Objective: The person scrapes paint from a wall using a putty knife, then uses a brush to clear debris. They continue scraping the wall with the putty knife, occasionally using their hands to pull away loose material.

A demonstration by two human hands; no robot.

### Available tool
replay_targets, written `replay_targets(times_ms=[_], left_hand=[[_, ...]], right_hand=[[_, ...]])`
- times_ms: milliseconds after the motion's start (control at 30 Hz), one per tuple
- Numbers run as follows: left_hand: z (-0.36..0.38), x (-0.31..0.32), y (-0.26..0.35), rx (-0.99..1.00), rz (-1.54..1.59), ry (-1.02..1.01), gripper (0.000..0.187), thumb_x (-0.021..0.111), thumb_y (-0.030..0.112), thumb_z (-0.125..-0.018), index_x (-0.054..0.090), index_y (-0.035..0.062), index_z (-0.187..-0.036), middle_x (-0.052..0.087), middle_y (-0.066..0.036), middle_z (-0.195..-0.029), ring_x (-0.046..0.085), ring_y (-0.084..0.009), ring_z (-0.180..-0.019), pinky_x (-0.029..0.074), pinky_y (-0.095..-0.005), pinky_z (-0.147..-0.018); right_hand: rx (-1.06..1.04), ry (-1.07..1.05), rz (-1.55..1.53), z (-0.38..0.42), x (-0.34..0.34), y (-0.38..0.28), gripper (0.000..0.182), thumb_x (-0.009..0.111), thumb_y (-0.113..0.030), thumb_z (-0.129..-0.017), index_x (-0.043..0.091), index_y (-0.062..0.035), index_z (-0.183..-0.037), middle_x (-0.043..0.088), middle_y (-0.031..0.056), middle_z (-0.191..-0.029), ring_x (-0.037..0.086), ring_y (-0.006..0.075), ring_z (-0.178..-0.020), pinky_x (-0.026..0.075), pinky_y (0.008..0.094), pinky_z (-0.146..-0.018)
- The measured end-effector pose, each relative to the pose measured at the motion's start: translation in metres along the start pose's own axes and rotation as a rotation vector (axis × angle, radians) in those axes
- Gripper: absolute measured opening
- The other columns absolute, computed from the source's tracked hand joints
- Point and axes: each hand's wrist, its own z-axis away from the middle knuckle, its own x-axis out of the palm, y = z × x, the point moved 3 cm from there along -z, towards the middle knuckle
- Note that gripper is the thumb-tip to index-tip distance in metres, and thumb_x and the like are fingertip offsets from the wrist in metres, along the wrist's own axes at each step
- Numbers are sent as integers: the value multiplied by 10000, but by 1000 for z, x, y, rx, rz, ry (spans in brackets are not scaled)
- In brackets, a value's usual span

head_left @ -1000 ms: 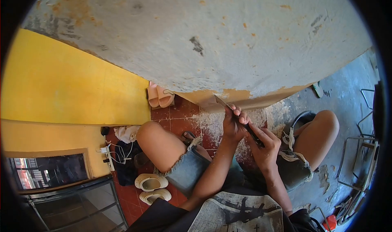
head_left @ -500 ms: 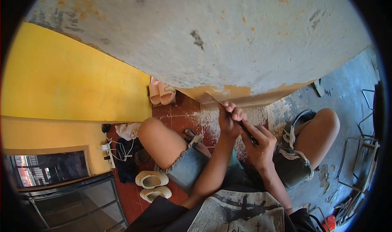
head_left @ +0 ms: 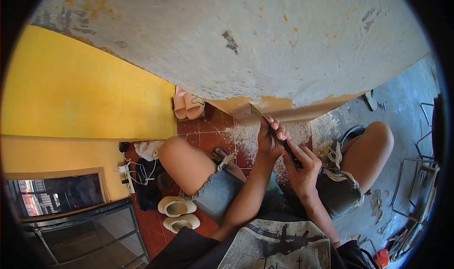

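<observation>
A scraper (head_left: 259, 112) with a thin metal blade and a dark handle slants between both hands. My left hand (head_left: 269, 140) is closed around its front part near the blade. My right hand (head_left: 303, 170) grips the handle's rear end, with a finger stretched along it. The blade tip meets the lower edge of the grey painted wall (head_left: 227, 65), beside a bare tan patch (head_left: 276, 102). Whether the tip presses into the paint is hard to make out. Pale flakes (head_left: 242, 139) litter the floor below.
Pink slides (head_left: 187, 105) stand by the yellow wall (head_left: 90, 84). Cream clogs (head_left: 177, 206) lie left of my leg, near a power strip (head_left: 125, 172) with cables. A dark basin (head_left: 352, 134) sits behind my right knee; metal frames (head_left: 411, 188) are at far right.
Both hands and the scraper have shifted slightly right. The blade has turned so that more of its flat side shows, and its tip is a little higher against the wall.
</observation>
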Motion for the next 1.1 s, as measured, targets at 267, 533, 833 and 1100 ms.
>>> replay_targets(times_ms=[267,533,833,1100], left_hand=[[-7,13,0,57,224,-37,339,490,393,-1011,665,127,-1125,696,4,-959,642,-165,-746,512,-342,-731],[-5,13,16,68,239,-46,335,512,414,-997,686,141,-1082,696,5,-946,638,-146,-754,501,-314,-723],[5,13,15,63,214,38,279,551,382,-986,694,151,-1047,696,14,-897,626,-118,-715,489,-270,-689],[10,2,18,42,39,36,378,471,424,-1013,678,118,-1093,690,-2,-951,645,-151,-745,502,-296,-695]], right_hand=[[-84,-88,45,-17,-8,-12,410,740,7,-778,708,-103,-1172,659,155,-802,647,262,-650,505,355,-591],[-44,-126,8,-16,6,-16,403,725,-10,-799,705,-126,-1185,655,150,-782,645,271,-643,518,362,-609],[-26,-175,27,-15,13,-20,402,732,-11,-798,701,-110,-1187,661,154,-807,665,260,-670,522,346,-614],[15,-115,7,-5,10,-13,383,723,-1,-810,693,-70,-1186,647,147,-784,641,244,-644,508,337,-603]])
